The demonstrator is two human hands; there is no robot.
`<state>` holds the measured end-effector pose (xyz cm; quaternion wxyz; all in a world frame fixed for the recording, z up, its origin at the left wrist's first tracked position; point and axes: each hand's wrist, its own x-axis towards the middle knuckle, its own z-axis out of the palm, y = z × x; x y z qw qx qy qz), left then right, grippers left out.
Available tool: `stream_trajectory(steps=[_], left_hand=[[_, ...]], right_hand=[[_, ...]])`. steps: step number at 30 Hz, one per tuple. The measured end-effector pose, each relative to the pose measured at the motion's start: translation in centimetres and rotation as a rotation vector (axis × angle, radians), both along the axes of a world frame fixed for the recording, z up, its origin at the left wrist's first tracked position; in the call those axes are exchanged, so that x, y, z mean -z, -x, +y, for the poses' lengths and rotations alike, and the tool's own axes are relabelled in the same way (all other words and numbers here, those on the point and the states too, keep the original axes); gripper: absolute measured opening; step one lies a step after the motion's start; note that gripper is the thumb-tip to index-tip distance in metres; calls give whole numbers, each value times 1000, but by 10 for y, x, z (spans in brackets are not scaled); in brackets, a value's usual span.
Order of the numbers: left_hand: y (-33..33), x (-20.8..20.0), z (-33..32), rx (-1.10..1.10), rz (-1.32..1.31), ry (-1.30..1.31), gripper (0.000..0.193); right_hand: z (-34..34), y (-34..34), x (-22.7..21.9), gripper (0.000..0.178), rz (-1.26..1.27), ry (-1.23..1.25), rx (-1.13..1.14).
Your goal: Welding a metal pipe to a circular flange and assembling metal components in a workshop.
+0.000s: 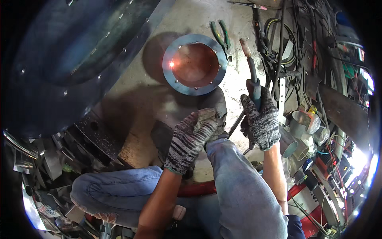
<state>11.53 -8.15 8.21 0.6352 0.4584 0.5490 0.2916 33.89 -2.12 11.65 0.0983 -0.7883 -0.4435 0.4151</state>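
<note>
My right hand (261,117), in a striped knit glove, is wrapped round the handle of a welding torch (252,71); its neck and discoloured nozzle point away from me. My left hand (195,137), gloved alike, is closed just above my raised knee. Small dark pieces show at its fingertips, but I cannot make out what they are. Beyond the left hand lies a round metal flange ring (175,81), with small studs or bolts spaced around it. A bright orange spot glows on the ring's left side. Neither hand touches the ring.
Green-handled pliers (221,35) lie on the floor right of the ring. A large dark metal piece (79,59) fills the upper left. Coiled cables (278,44) and pipe pieces (288,143) crowd the right. Metal scraps (51,159) are heaped at the left.
</note>
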Motion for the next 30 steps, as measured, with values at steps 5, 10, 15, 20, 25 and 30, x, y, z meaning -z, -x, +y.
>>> stream_trajectory(steps=[5, 10, 15, 20, 25, 30], left_hand=[[17, 31, -12, -633, -337, 584, 38], [34, 45, 2, -771, -291, 618, 33], [17, 16, 3, -649, -314, 548, 36], [8, -12, 17, -239, 101, 160, 45], [12, -12, 19, -221, 83, 178, 62], [10, -9, 14, -377, -183, 327, 66]], right_hand=[[-20, -21, 25, 52, -71, -65, -112], [-25, -19, 19, 45, -50, -65, -120], [-2, 37, -23, 39, 113, -67, -346], [14, 64, 0, 50, 65, -26, -727], [9, 70, 17, 56, 66, 30, -792], [6, 73, 24, 53, 175, 20, -693]])
